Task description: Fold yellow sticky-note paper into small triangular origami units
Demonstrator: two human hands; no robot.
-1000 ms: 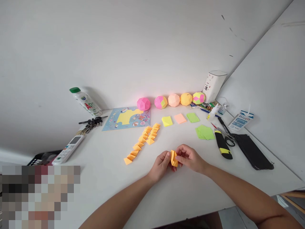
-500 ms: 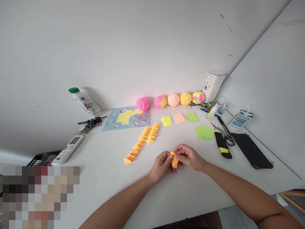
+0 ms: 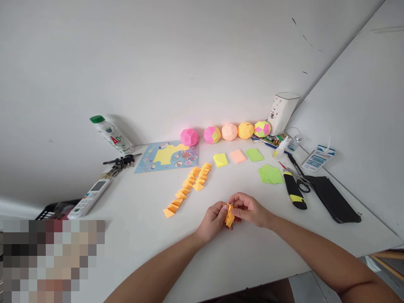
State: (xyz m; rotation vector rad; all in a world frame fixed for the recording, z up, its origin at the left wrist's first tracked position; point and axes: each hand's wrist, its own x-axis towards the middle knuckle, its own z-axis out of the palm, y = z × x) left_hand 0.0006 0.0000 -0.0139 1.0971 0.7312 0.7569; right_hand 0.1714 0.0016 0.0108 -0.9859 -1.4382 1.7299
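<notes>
Near the front of the white table (image 3: 135, 235), my left hand (image 3: 213, 221) pinches a small folded orange paper piece (image 3: 229, 215) between thumb and fingers. My right hand (image 3: 251, 210) grips the same piece from the right, its thumb against the paper. The fingers partly cover the piece. Up and left of my hands lie two rows of folded orange paper units, a longer one (image 3: 182, 192) and a shorter one (image 3: 202, 177). Beyond are sticky-note pads in yellow (image 3: 220, 160), peach (image 3: 237, 156) and green (image 3: 254, 155).
Several paper balls (image 3: 229, 132) line the wall. Loose green sheets (image 3: 270, 174), a utility knife (image 3: 295, 189), scissors (image 3: 303, 184), a glue bottle (image 3: 280, 148) and a black pouch (image 3: 334, 200) lie right. At left are a bottle (image 3: 113, 136), keys (image 3: 118, 166) and a remote (image 3: 90, 198).
The orange piece has turned and tilted between my fingers and shifted slightly down. My right hand has moved slightly left. Both hands keep hold of the paper.
</notes>
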